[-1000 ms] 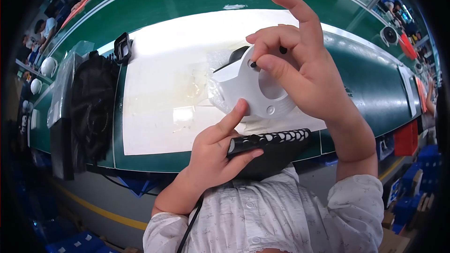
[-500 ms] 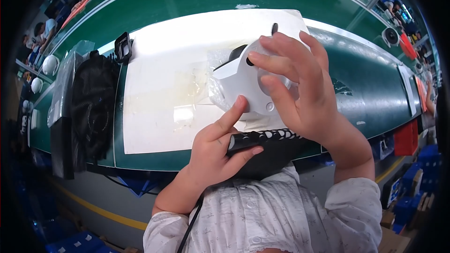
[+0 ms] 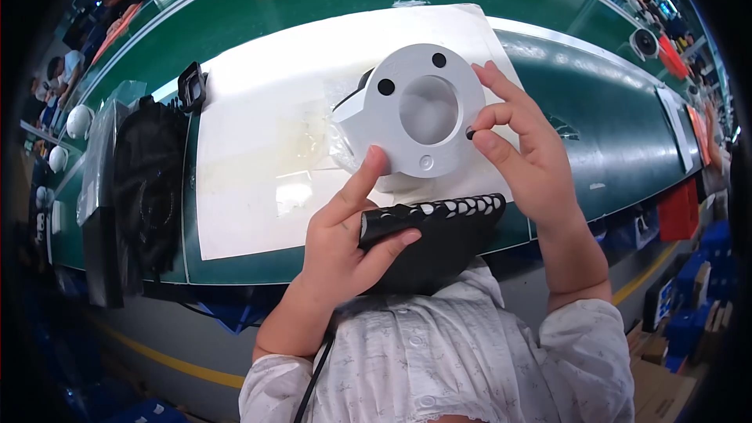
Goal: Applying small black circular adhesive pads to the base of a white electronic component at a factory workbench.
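The left hand (image 3: 341, 243) was closed around a black perforated part (image 3: 439, 223), thumb on its near edge, while its raised forefinger pressed against the lower left rim of a white round housing (image 3: 427, 113). The right hand (image 3: 521, 149) touched the same housing from the other side, its thumb and forefinger pinched narrowly on a small black plug (image 3: 470, 132) at the housing's right rim, the other fingers spread loosely behind. The housing was held up between the two hands, above the white mat (image 3: 258, 157), its flat face turned toward the camera, with a wide central recess and two dark holes near its upper edge.

At the far left a black fan-like unit (image 3: 145, 188) lay on the green table (image 3: 611, 117), partly under clear plastic wrap (image 3: 102, 149). Just beside the mat's upper left corner stood a small black clip-shaped piece (image 3: 191, 88). A crumpled clear bag (image 3: 329, 137) rested on the mat, touching the housing's left side. Further right, the table ran toward a round white device (image 3: 645, 43) near the far edge, well apart from the hands.
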A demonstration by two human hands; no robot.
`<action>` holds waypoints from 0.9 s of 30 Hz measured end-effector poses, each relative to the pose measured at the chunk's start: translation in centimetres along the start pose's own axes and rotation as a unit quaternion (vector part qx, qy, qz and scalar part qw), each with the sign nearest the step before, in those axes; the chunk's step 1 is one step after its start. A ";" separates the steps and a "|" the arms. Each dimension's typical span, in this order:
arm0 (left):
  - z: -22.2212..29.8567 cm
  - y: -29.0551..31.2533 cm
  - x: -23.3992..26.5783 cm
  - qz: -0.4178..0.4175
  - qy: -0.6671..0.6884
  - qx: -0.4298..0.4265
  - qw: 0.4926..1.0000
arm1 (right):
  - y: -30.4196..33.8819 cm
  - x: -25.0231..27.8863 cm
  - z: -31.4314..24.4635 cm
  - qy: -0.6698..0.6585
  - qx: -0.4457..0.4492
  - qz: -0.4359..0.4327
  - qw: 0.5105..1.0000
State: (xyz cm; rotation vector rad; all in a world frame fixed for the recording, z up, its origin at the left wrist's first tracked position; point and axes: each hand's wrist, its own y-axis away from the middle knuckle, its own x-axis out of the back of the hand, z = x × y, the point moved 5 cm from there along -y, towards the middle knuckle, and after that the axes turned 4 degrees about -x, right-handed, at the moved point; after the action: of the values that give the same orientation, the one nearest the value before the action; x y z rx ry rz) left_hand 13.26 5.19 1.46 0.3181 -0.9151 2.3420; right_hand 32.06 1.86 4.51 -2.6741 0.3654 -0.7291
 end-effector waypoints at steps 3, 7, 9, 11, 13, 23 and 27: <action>0.0 -0.1 0.0 0.001 -0.005 0.004 1.000 | 0.7 0.4 -1.0 0.173 0.066 0.025 0.982; 0.2 -0.2 0.0 0.004 -0.013 0.010 1.000 | 2.2 -0.1 -2.1 0.405 0.136 0.006 0.904; 0.0 -0.2 -0.1 0.006 -0.006 0.024 1.000 | 2.3 0.3 -2.6 0.335 0.124 0.052 0.933; 0.1 -0.4 -0.1 0.012 -0.003 -0.028 1.000 | 2.5 0.5 -2.9 0.153 0.114 0.090 0.978; 0.0 -0.5 0.0 0.008 -0.006 -0.032 0.999 | 2.5 -0.5 -3.7 0.164 0.144 -0.020 0.976; -0.1 -0.4 -0.3 0.021 0.027 -0.052 0.998 | 2.9 -3.4 -4.8 0.241 0.226 -0.031 0.943; -0.3 -0.4 -0.3 0.012 0.030 -0.034 0.999 | 2.1 -2.9 -4.3 0.151 0.185 -0.034 0.971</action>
State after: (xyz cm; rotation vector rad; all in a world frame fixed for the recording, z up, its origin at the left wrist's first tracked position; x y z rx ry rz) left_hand 13.71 5.47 1.34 0.2082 -0.9725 2.3239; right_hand 27.02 -0.20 5.85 -2.2371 0.1898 -1.1118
